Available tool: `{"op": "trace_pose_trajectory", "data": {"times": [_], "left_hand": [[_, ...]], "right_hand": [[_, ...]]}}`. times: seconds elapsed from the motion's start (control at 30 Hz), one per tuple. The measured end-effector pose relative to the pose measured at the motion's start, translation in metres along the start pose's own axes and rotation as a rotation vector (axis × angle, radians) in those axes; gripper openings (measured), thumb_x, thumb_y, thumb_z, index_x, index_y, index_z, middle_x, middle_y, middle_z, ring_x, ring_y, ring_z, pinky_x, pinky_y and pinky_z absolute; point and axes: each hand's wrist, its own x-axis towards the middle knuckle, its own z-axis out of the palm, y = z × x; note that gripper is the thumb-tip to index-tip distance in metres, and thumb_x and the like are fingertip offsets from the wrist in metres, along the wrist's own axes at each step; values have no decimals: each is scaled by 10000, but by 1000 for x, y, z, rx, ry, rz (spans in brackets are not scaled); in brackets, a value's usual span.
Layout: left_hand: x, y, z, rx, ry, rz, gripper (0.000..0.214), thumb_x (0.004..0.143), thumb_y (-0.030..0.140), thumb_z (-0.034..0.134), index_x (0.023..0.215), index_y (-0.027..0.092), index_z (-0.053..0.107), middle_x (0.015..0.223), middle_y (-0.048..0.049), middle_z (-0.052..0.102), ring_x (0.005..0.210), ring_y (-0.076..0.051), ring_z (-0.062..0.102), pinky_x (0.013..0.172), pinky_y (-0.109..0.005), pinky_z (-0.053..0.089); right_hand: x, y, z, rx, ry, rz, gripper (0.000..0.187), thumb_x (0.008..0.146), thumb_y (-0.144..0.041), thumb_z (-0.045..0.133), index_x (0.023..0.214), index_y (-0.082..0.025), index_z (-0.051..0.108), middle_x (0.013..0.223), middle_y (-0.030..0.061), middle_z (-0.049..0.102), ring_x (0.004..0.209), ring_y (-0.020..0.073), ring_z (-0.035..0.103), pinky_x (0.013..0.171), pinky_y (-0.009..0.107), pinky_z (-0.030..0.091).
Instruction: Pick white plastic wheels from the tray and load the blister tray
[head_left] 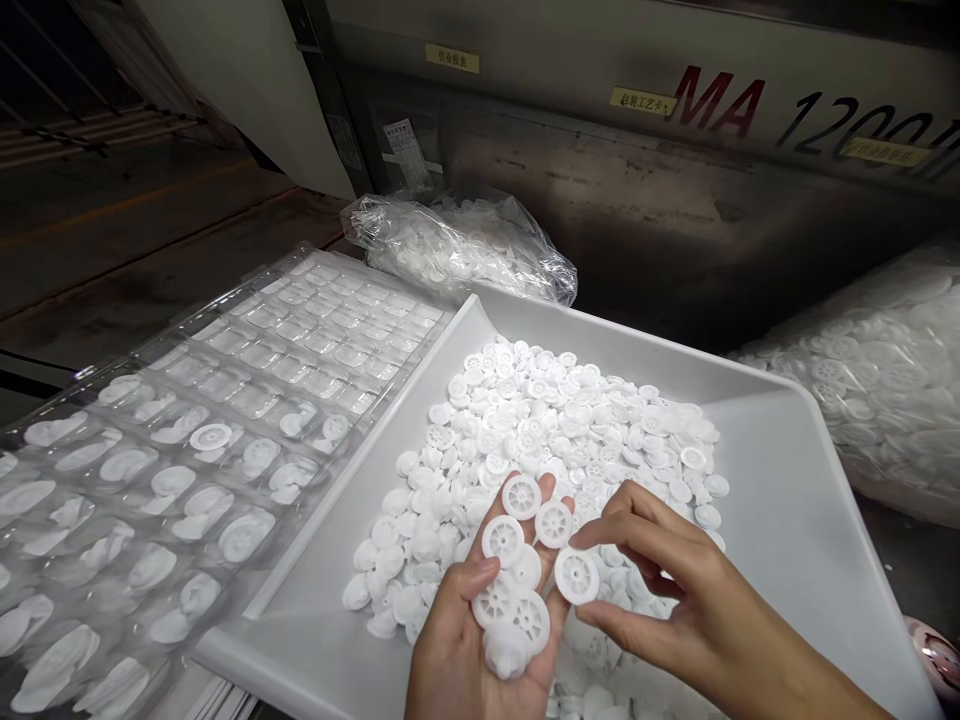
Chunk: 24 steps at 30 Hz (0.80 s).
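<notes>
My left hand (469, 640) is cupped palm up over the front of a white plastic tray (787, 500), with several white plastic spoked wheels (499, 600) lying in it and a white rounded piece at the heel of the palm. My right hand (675, 590) pinches a single white spoked wheel (577, 577) between thumb and fingers, just right of the left hand. A large heap of similar white wheels (540, 430) fills the tray's middle, close under both hands. The wheels in the left palm overlap, hiding part of the palm.
A transparent plastic blister tray (300, 370) lies to the left, with white parts in its nearer pockets. Plastic bags of white parts sit behind (457, 245) and to the right (877, 380). A grey machine panel (675, 180) with labels stands behind.
</notes>
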Motion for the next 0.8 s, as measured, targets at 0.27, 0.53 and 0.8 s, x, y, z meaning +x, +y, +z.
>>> {"op": "trace_pose_trajectory", "data": {"times": [0.27,0.53,0.8], "left_hand": [[-4,10,-1,22,-11,-155,382,781,34,445,946,241,720,1039,-34,729,911,-142,688,907,-330,491],[12,-4,-16,-71,-187,-75,379,734,110,502,1054,191,688,1182,-115,659,1034,-245,644,882,-411,516],[10,-1,-18,-205,-254,-177,502,802,94,442,1301,134,483,1237,-113,628,1123,-257,591,1042,-470,397]], "right_hand": [[1,0,1,42,-6,31,263,873,-338,622,1101,-382,499,897,-30,461,749,116,472,563,231,359],[3,-3,-2,581,-47,81,219,800,-194,635,968,-286,529,879,-20,450,706,123,416,626,246,388],[-1,-9,8,721,74,43,105,842,-218,599,784,-245,517,695,-54,391,564,86,336,475,195,276]]}}
